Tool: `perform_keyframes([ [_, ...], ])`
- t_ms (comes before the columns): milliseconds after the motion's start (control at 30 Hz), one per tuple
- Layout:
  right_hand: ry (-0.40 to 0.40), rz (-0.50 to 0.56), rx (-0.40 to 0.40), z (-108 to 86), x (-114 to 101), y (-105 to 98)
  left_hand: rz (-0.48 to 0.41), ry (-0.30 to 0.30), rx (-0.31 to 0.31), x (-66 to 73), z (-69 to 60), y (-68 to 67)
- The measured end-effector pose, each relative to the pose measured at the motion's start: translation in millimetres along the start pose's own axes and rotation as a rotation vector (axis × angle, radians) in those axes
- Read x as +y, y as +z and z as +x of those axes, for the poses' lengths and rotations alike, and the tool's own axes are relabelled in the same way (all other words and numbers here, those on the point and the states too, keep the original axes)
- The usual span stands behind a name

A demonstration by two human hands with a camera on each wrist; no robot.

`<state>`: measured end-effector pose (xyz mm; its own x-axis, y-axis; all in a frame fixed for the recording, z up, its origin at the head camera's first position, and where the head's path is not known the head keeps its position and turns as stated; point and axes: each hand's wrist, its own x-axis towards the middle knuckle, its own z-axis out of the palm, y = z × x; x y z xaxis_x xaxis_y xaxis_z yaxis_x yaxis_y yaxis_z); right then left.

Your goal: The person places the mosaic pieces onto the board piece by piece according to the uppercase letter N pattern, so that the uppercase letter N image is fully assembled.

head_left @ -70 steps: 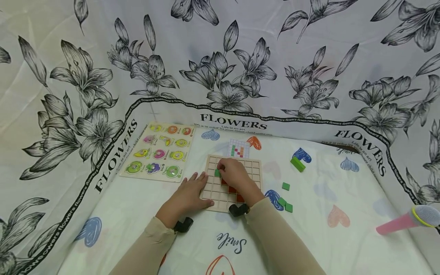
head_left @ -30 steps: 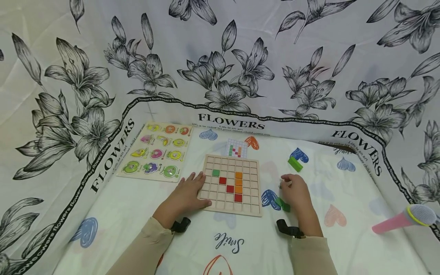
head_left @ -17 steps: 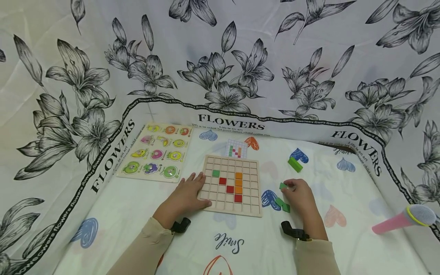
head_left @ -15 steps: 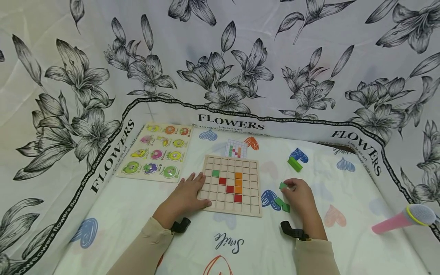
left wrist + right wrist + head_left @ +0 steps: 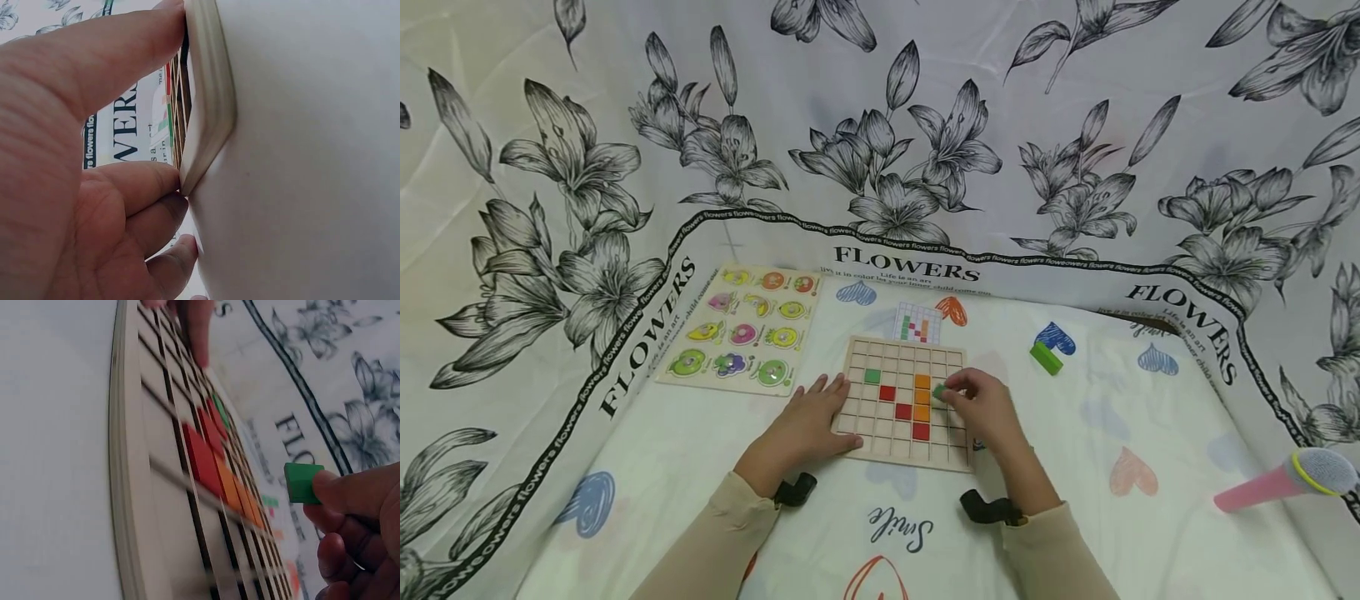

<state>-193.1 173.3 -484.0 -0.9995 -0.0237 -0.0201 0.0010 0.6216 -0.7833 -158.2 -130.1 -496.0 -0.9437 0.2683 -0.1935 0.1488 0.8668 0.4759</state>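
A wooden grid board [image 5: 868,348] lies in front of me. One green tile [image 5: 872,377], a diagonal of red tiles [image 5: 903,412] and a column of orange tiles [image 5: 921,397] sit in its squares. My left hand [image 5: 797,427] rests along the board's left edge, fingers spread; the left wrist view has its thumb and fingertips touching the board's side. Over the board's right part, my right hand [image 5: 991,412] pinches a green tile [image 5: 301,483] between thumb and finger, raised above the grid in the right wrist view.
Behind the board lies a pattern card [image 5: 917,321] with coloured squares. A fruit puzzle board [image 5: 756,379] is at the left. Green blocks [image 5: 1047,358] lie at the back right, and a pink toy microphone [image 5: 1255,492] lies far right. A flowered cloth [image 5: 895,187] hangs behind.
Earlier the right hand left the green tile in the grid, moved right and took another green tile from the cloth. It has carried that tile left over the board. The left hand stays put.
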Motion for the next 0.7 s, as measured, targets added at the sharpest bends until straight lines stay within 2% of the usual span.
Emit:
perform_keyframes([
  [67, -0.072, 0.016, -0.058, 3.5, -17.7, 20.8, -0.003, 0.000, 0.000, -1.1, -0.2, -1.0],
  [167, -0.138, 0.015, -0.109, 11.3, -36.0, 48.3, -0.010, 0.009, -0.002, -2.1, -0.6, -2.1],
  [300, -0.206, -0.047, -0.159, 23.1, -50.5, 73.0, -0.009, 0.015, -0.001, -1.9, -0.1, -1.1],
  [400, -0.238, -0.106, -0.171, 29.3, -55.9, 83.0, -0.015, 0.011, -0.002, -1.1, -0.5, -0.6],
  [500, -0.235, -0.149, -0.171, 32.5, -57.9, 87.5, -0.017, 0.011, -0.004, -0.4, -1.0, -0.9],
  [700, -0.230, -0.171, -0.200, 32.8, -59.7, 89.4, 0.000, 0.007, -0.003, -2.7, -0.7, -1.3],
])
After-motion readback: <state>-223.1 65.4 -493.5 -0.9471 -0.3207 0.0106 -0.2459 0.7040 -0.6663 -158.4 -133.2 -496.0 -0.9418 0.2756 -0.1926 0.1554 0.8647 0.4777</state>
